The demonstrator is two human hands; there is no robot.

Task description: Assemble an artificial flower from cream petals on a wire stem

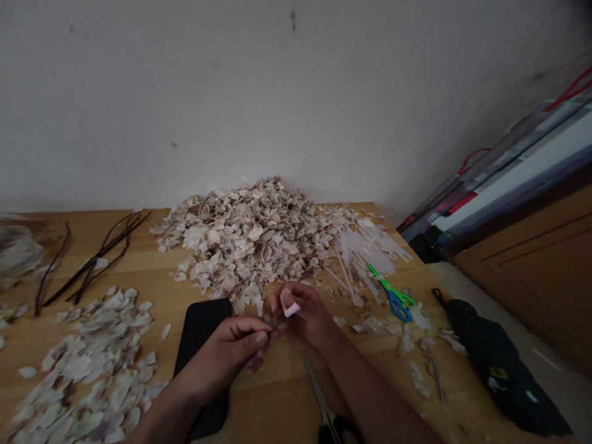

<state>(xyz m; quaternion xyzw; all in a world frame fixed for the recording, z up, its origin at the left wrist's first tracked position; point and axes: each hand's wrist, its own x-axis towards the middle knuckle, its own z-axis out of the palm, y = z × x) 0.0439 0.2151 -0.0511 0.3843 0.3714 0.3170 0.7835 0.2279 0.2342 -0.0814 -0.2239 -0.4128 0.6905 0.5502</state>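
My left hand (pixel 238 345) is closed in a pinch at the middle of the table, thumb against fingers. What sits between its fingertips is small and blurred, perhaps part of a dried petal. Close beside it, my right hand (pixel 309 311) is closed around a small pale pink strip (pixel 291 309), whose end sticks out past the fingers. Just beyond both hands rises a large heap of dried, pale petals (pixel 259 234). Below my right forearm lie dark-handled scissors (pixel 319 394), partly covered by the arm.
A black phone (pixel 203 333) lies under my left forearm. Loose petals (pixel 102 364) spread at the left, with dark twigs (pixel 99 262) behind. Pale strips (pixel 365 246) and green-blue scissors (pixel 393 293) lie right of the heap. A folded dark umbrella (pixel 499 364) lies at the right edge.
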